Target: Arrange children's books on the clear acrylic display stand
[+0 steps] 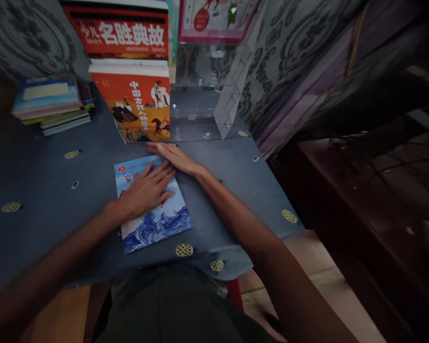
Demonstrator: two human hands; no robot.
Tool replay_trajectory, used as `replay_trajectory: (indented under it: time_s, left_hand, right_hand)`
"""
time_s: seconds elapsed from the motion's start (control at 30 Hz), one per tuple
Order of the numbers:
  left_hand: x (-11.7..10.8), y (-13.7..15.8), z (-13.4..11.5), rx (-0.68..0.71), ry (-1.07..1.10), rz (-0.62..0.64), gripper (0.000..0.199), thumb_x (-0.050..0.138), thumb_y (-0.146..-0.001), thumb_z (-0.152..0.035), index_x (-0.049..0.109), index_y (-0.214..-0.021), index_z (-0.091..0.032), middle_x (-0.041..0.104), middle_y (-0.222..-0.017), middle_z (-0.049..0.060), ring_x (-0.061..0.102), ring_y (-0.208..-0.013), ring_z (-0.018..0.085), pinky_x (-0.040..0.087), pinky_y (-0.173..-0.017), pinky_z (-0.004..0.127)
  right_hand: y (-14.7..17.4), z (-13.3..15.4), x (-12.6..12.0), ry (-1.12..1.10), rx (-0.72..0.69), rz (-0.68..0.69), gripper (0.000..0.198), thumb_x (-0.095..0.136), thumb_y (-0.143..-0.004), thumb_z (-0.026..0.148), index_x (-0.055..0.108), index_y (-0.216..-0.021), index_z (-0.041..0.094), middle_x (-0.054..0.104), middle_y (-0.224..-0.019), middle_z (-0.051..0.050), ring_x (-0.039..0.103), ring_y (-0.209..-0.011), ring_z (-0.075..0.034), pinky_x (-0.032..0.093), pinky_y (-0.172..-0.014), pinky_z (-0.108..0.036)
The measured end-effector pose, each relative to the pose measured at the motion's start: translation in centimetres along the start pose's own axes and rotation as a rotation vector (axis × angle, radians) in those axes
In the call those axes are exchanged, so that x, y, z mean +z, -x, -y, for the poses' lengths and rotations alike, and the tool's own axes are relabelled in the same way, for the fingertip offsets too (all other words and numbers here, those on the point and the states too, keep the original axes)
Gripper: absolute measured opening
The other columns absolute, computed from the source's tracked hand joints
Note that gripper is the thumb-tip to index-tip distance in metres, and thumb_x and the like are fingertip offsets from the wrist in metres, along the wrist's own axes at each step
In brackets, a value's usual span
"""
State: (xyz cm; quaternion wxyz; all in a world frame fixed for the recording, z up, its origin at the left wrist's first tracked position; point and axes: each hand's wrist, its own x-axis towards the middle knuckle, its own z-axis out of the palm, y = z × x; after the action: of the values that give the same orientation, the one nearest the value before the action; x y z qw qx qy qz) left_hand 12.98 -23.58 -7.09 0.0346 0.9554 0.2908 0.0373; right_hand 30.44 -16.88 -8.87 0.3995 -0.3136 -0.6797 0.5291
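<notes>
A blue book (pixel 157 224) with a wave picture on its cover lies closed on the table in front of me. My left hand (pixel 146 188) rests flat on the cover, fingers stretched out, hiding part of the title and picture. At the book's far right corner is my right hand (pixel 177 158), its fingers extended and pointing left along the top edge. The fingertips of the left hand come close to the right palm; whether they touch I cannot tell. Neither hand grips anything.
Behind the book stands a clear acrylic rack (pixel 232 105) holding an orange book (pixel 146 105), a red book (pixel 128 35) and a pink-edged book (pixel 214 24). A stack of books (pixel 52 102) sits at the back left. The blue tablecloth (pixel 93 214) ends at right.
</notes>
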Motion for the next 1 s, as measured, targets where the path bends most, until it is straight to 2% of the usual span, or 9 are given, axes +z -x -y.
replay_trajectory:
  time_s: [0.13, 0.27, 0.43, 0.5, 0.57, 0.63, 0.73, 0.83, 1.0]
  left_hand:
    - [-0.1, 1.4, -5.0, 0.214, 0.176, 0.071, 0.055, 0.036, -0.104, -0.049, 0.045, -0.149, -0.018, 0.045, -0.157, 0.011, 0.028, -0.152, 0.023, 0.014, -0.125, 0.052]
    - [-0.7, 3.3, -8.7, 0.34, 0.309, 0.074, 0.053, 0.051, -0.1, -0.038, 0.044, -0.149, -0.019, 0.048, -0.155, 0.01, 0.036, -0.149, 0.021, 0.013, -0.127, 0.046]
    - [-1.4, 4.1, -9.2, 0.328, 0.468, 0.037, 0.043, 0.052, -0.099, -0.027, 0.055, -0.141, -0.027, 0.057, -0.148, 0.007, 0.042, -0.145, 0.023, 0.02, -0.126, 0.049]
    - [-1.7, 4.4, -8.9, 0.295, 0.509, 0.025, 0.036, 0.051, -0.099, -0.031, 0.061, -0.134, -0.031, 0.062, -0.142, 0.005, 0.048, -0.141, 0.023, 0.026, -0.124, 0.049]
    - [-2.0, 4.7, -8.7, 0.261, 0.485, 0.004, 0.033, 0.047, -0.1, -0.037, 0.067, -0.125, -0.03, 0.071, -0.128, 0.006, 0.061, -0.128, 0.026, 0.039, -0.117, 0.049]
    - [-2.3, 5.0, -8.5, 0.268, 0.412, -0.097, 0.036, 0.041, -0.101, -0.039, 0.072, -0.114, -0.024, 0.077, -0.104, 0.01, 0.071, -0.104, 0.028, 0.053, -0.101, 0.046]
    - [-2.4, 5.4, -8.3, 0.271, 0.351, -0.419, 0.039, 0.038, -0.101, -0.037, 0.073, -0.104, -0.018, 0.074, -0.083, 0.011, 0.069, -0.079, 0.027, 0.057, -0.078, 0.043]
    - [-2.3, 5.6, -7.6, 0.093, 0.453, -0.744, 0.037, 0.035, -0.103, -0.034, 0.069, -0.104, -0.019, 0.071, -0.085, 0.008, 0.066, -0.078, 0.023, 0.054, -0.075, 0.04]
    - [-2.2, 6.6, -4.3, -0.564, 0.774, -1.034, 0.038, 0.035, -0.104, -0.044, 0.065, -0.098, -0.021, 0.068, -0.093, 0.005, 0.064, -0.091, 0.019, 0.052, -0.087, 0.036]
  right_hand:
    - [0.0, 0.0, -0.3, 0.087, -0.019, 0.008, 0.065, 0.038, -0.101, 0.063, 0.055, -0.142, 0.016, 0.058, -0.146, -0.012, 0.052, -0.138, -0.025, 0.035, -0.12, -0.045]
    - [0.1, 0.7, -0.2, 0.312, 0.008, 0.014, 0.053, 0.029, -0.106, 0.049, 0.05, -0.145, 0.021, 0.058, -0.147, -0.007, 0.052, -0.137, -0.023, 0.036, -0.119, -0.046]
    - [0.8, 1.2, 1.5, 0.566, -0.023, 0.019, 0.051, 0.032, -0.106, 0.042, 0.045, -0.149, 0.017, 0.054, -0.15, -0.01, 0.05, -0.139, -0.021, 0.034, -0.12, -0.043]
    - [1.6, 1.1, 2.6, 0.721, -0.041, 0.009, 0.055, 0.037, -0.105, 0.044, 0.042, -0.15, 0.014, 0.046, -0.156, -0.013, 0.038, -0.148, -0.023, 0.024, -0.124, -0.047]
    - [2.8, 1.2, 3.8, 0.85, -0.037, -0.001, 0.057, 0.038, -0.105, 0.045, 0.04, -0.151, 0.013, 0.038, -0.16, -0.016, 0.027, -0.153, -0.024, 0.019, -0.125, -0.049]
    - [4.6, 1.6, 4.8, 0.924, 0.001, -0.021, 0.057, 0.039, -0.105, 0.044, 0.04, -0.152, 0.012, 0.035, -0.161, -0.018, 0.025, -0.153, -0.026, 0.02, -0.125, -0.05]
    - [7.7, 2.5, 5.9, 0.997, 0.078, -0.06, 0.053, 0.044, -0.104, 0.041, 0.044, -0.149, 0.015, 0.034, -0.162, -0.019, 0.026, -0.153, -0.03, 0.024, -0.123, -0.055]
    - [10.8, 3.8, 7.2, 1.054, 0.104, -0.053, 0.051, 0.047, -0.103, 0.038, 0.045, -0.149, 0.017, 0.033, -0.162, -0.02, 0.024, -0.153, -0.033, 0.023, -0.121, -0.062]
    - [13.6, 6.0, 11.6, 1.117, 0.015, 0.141, 0.057, 0.053, -0.1, 0.045, 0.047, -0.148, 0.015, 0.033, -0.16, -0.025, 0.024, -0.152, -0.038, 0.023, -0.118, -0.07]
